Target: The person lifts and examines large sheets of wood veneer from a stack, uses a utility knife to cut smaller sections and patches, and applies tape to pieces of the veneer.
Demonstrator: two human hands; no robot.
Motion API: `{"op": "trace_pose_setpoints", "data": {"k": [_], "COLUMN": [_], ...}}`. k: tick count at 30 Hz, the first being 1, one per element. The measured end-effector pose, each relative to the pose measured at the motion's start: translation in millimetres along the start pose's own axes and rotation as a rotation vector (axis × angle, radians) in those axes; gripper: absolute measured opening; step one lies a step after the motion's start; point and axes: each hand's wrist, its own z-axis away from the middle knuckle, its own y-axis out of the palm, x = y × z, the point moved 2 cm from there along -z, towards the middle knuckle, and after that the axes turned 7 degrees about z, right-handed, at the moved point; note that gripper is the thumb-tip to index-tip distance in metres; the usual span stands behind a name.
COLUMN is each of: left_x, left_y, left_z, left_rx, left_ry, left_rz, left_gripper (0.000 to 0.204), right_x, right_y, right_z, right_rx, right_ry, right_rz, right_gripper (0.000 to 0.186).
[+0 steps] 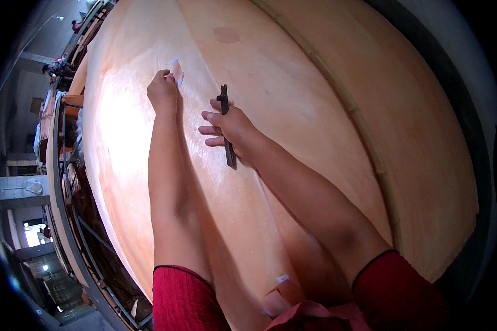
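A: What is nearest to the camera?

B: Two red knitted sleeves at the lower edge, and bare forearms which reach up over a large thin sheet of pale orange wood veneer. A small white tag lies on the sheet near the sleeves.

A: And the right hand?

B: The right hand is closed around a long dark flat blade tool. The thumb and palm clamp the middle of the tool, and the other fingers stick out to the left, quite loose. The tool lies steeply across the sheet; its lower end shows below the hand.

A: The left one?

B: Further out, the left hand is curled almost to a fist and pinches a small whitish strip of tape against the sheet (I cannot tell how much of it is stuck down). The two hands are near, not touching.

A: Beyond them?

B: A darker oval patch on the veneer, and far left a metal rack frame.
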Motion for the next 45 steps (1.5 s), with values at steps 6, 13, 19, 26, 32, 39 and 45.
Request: {"op": "trace_pose_setpoints", "data": {"k": [6,13,19,26,32,39,45], "left_x": [-3.7,28.6,53.4,45.1,63.7,44.0,52.9], "left_y": [2.7,10.7,16.0,9.2,23.5,15.8,18.9], "left_z": [9.1,-4.0,-4.4,-4.5,4.6,15.1,15.6], "left_rx": [0.074,-0.055,0.043,0.128,0.045,-0.053,-0.073], "left_ry": [0.018,-0.215,-0.335,0.204,0.19,0.212,0.192], "left_rz": [-0.038,0.099,0.804,0.131,0.402,0.261,0.252], "left_gripper": [0.024,0.024,0.02,0.029,0.022,0.03,0.028], "right_x": [0.2,0.8,-0.7,-1.2,16.2,55.8,54.0], "right_y": [-0.7,2.0,1.8,5.7,18.0,29.5,34.5], "right_z": [-1.0,1.9,1.0,-0.6,-18.8,-119.2,-166.7], "right_rx": [0.0,0.0,-0.01,-0.034,0.019,-0.306,-0.38], "right_ry": [0.0,0.008,-0.008,-0.005,0.219,-0.1,-0.121], "right_rz": [0.009,0.03,0.012,0.017,0.204,1.023,1.21], "right_gripper": [0.058,0.059,0.058,0.056,0.03,0.015,0.007]}}
